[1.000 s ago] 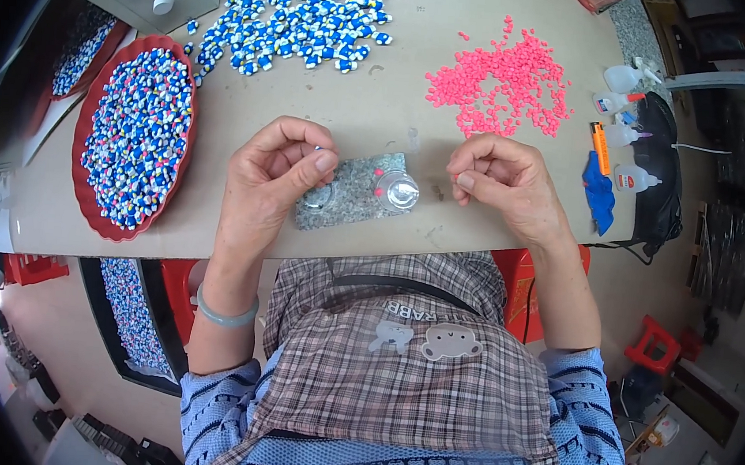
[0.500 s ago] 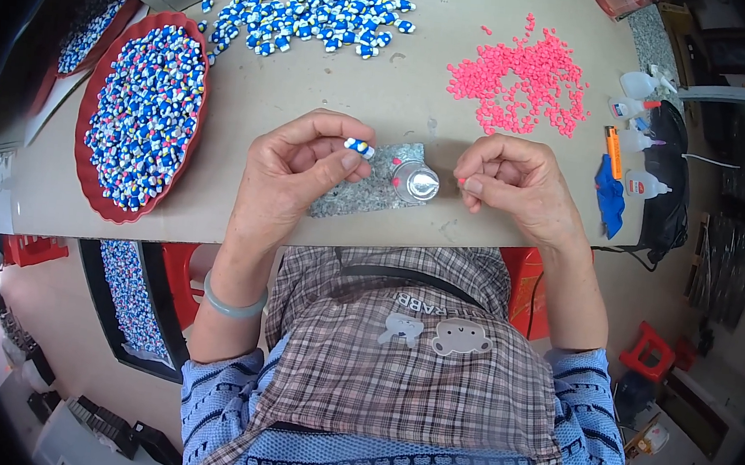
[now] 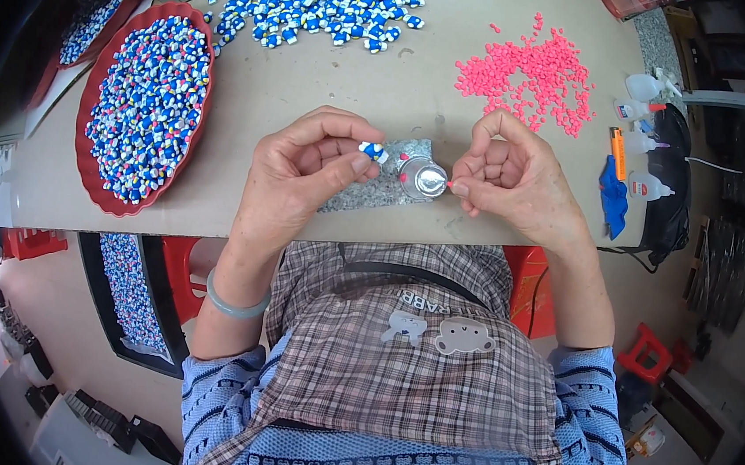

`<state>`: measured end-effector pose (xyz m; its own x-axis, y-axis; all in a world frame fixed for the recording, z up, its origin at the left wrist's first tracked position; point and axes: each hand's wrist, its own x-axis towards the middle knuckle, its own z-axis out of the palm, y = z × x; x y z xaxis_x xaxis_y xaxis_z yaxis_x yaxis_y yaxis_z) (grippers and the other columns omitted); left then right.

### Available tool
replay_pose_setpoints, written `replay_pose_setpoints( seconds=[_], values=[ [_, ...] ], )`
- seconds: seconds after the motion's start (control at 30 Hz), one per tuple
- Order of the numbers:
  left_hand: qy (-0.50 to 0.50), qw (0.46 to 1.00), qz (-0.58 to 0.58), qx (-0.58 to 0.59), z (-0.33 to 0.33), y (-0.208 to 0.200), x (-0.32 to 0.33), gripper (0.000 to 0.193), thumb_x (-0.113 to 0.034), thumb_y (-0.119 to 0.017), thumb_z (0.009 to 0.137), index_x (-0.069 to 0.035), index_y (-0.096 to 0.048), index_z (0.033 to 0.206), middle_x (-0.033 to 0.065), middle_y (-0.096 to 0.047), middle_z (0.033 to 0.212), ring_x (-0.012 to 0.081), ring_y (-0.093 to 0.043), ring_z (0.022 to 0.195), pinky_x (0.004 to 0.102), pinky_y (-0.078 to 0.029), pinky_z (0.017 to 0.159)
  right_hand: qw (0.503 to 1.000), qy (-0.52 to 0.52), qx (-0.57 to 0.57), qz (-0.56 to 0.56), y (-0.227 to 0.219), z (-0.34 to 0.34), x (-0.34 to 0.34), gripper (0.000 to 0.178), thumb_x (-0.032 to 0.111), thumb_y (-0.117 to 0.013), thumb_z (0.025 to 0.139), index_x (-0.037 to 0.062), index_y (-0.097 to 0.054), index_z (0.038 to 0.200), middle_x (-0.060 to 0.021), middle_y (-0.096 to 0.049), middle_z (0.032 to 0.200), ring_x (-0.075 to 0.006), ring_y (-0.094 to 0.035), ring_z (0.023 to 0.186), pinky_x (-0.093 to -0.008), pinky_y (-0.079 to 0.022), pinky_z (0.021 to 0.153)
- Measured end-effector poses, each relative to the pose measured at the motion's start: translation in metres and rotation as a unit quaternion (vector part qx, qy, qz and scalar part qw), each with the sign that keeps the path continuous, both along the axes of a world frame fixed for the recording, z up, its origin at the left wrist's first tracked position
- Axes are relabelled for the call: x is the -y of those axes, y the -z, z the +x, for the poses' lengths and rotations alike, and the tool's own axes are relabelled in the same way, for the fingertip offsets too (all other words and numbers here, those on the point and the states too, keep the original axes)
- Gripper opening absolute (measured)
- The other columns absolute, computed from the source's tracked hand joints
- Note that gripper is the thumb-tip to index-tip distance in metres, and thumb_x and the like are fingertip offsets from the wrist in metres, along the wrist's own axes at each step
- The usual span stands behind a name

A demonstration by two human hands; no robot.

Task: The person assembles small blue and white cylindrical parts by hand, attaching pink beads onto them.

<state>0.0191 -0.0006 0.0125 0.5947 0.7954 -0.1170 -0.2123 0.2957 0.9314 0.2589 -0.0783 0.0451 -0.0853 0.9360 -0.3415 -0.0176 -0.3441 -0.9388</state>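
Observation:
Between thumb and fingers, my left hand pinches a small blue-and-white figurine piece above a speckled grey slab. My right hand is closed in a pinch on a tiny pink piece, right beside the metal tip of a clear bottle. The bottle is at the slab's right end, between my hands, with pink spots showing near its left side. Whether the pink piece touches the tip, I cannot tell.
A red scalloped tray full of blue-and-white pieces stands at the left. More figurine pieces lie at the back. Small pink pieces are spread at the back right. Glue bottles, an orange lighter-like item and blue cloth lie right.
My right hand has moved left, bringing the pink piece to the bottle's tip. My left hand has shifted slightly right and turned the figurine piece.

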Motion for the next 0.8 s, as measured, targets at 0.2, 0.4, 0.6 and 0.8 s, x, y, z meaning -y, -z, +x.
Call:
replay_pose_setpoints(
  seconds=[0.2, 0.4, 0.6, 0.8],
  values=[
    [0.011, 1.000, -0.010, 0.006, -0.002, -0.003, 0.001, 0.023, 0.008, -0.066, 0.087, 0.007, -0.062, 0.109, 0.0098, -0.066, 0.100, 0.0124, -0.065, 0.091, 0.0241, -0.055, 0.082, 0.999, -0.001, 0.042, 0.011, -0.004, -0.005, 0.000, 0.029, -0.005, -0.068, 0.084, 0.0063, -0.044, 0.093, -0.0035, -0.063, 0.078, -0.0056, -0.060, 0.068, -0.0216, -0.051, 0.059],
    [0.012, 0.999, 0.004, 0.030, 0.006, -0.004, 0.008, 0.021, 0.007, -0.066, 0.087, 0.007, -0.062, 0.108, 0.0099, -0.065, 0.103, 0.0128, -0.065, 0.094, 0.0240, -0.055, 0.083, 0.999, 0.019, 0.043, 0.013, -0.012, -0.009, 0.002, 0.030, -0.006, -0.069, 0.083, 0.0066, -0.044, 0.094, -0.0041, -0.064, 0.079, -0.0063, -0.061, 0.069, -0.0218, -0.052, 0.059],
    [0.020, 0.997, 0.075, 0.010, 0.015, -0.011, 0.018, 0.017, 0.008, -0.066, 0.086, 0.005, -0.065, 0.103, 0.0094, -0.062, 0.106, 0.0144, -0.064, 0.096, 0.0262, -0.054, 0.082, 0.997, 0.038, -0.052, 0.044, -0.018, -0.012, 0.004, 0.033, -0.006, -0.070, 0.083, 0.0068, -0.044, 0.098, -0.0080, -0.066, 0.084, -0.0089, -0.064, 0.070, -0.0221, -0.053, 0.060],
    [0.014, 0.993, 0.117, 0.004, 0.023, -0.013, 0.023, 0.015, 0.007, -0.068, 0.084, 0.002, -0.067, 0.098, 0.0101, -0.063, 0.105, 0.0150, -0.063, 0.096, 0.0270, -0.054, 0.081, 0.994, 0.057, -0.069, 0.062, -0.014, -0.023, 0.006, 0.033, -0.005, -0.070, 0.084, 0.0063, -0.043, 0.099, -0.0077, -0.066, 0.084, -0.0092, -0.064, 0.071, -0.0219, -0.053, 0.061]
  ],
)
